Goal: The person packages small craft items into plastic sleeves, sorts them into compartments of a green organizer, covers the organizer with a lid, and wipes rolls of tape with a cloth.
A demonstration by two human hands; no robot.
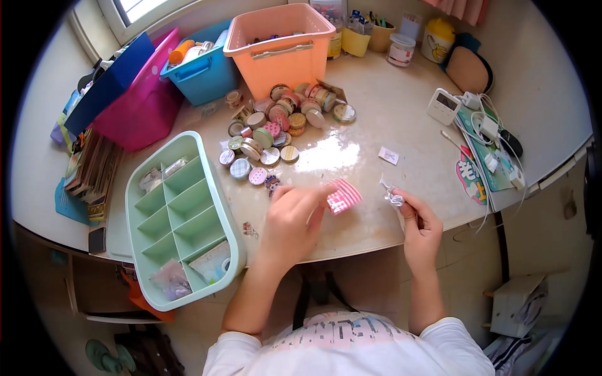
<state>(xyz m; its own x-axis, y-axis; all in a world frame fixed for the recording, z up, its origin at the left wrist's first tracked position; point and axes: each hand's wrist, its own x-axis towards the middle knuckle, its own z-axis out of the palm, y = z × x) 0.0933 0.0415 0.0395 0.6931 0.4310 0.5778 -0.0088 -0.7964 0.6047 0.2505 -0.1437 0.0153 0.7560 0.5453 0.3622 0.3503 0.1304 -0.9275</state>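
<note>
My left hand [290, 220] is closed, its fingertips at the edge of a small pink-and-white striped piece [343, 196] that looks like a thin packet or a strip. My right hand [419, 220] pinches a small crumpled white bundle [396, 199] between thumb and fingers; its kind is not clear. Beyond the left hand lies a pile of washi tape rolls [269, 155] in many patterns. To the left stands a pale green divided tray [240, 250], with small plastic bags [170, 280] in some compartments. A small white card [389, 155] lies beyond the right hand.
An orange bin [282, 62], a blue basket [207, 81] and a magenta bin [138, 113] line the back left. Jars and a pen cup [380, 36] stand at the back. White cables [486, 119] and a white device [444, 106] lie at right.
</note>
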